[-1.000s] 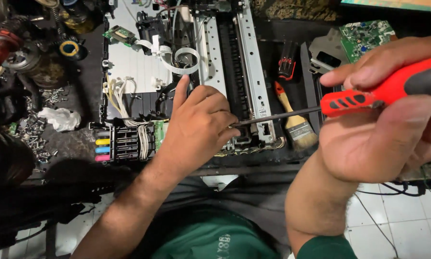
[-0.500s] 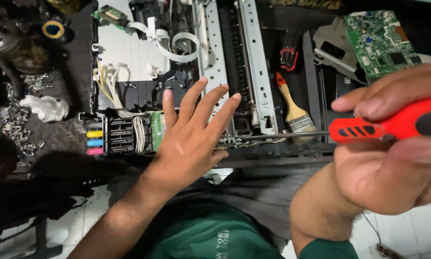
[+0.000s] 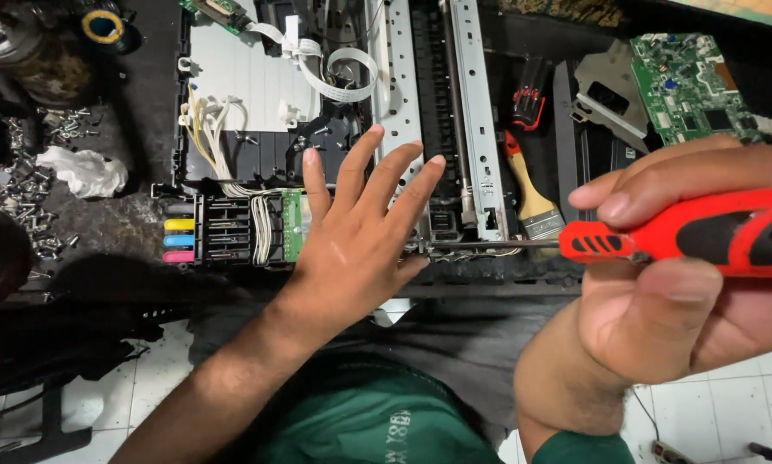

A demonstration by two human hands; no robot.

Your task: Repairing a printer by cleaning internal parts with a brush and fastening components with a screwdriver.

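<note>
An opened printer chassis [image 3: 403, 103] lies on the bench in front of me, with metal rails, white ribbon cables and an ink cartridge block [image 3: 231, 228] with coloured tabs. My left hand [image 3: 360, 241] lies flat over the printer's front edge, fingers spread, holding nothing. My right hand [image 3: 686, 292] grips a red and black screwdriver [image 3: 686, 236] held level. Its metal shaft points left, and the tip sits at the chassis beside my left palm.
A paintbrush [image 3: 530, 193] and a small red-handled tool [image 3: 529, 103] lie in the printer tray. A green circuit board [image 3: 686, 82] sits at the upper right. Loose screws [image 3: 25, 185], a crumpled white cloth [image 3: 85, 170] and a tape roll [image 3: 104, 26] are at the left.
My left hand has opened from a curled grip near the screwdriver tip to flat, spread fingers. The view has shifted, and the screwdriver stays level in my right hand.
</note>
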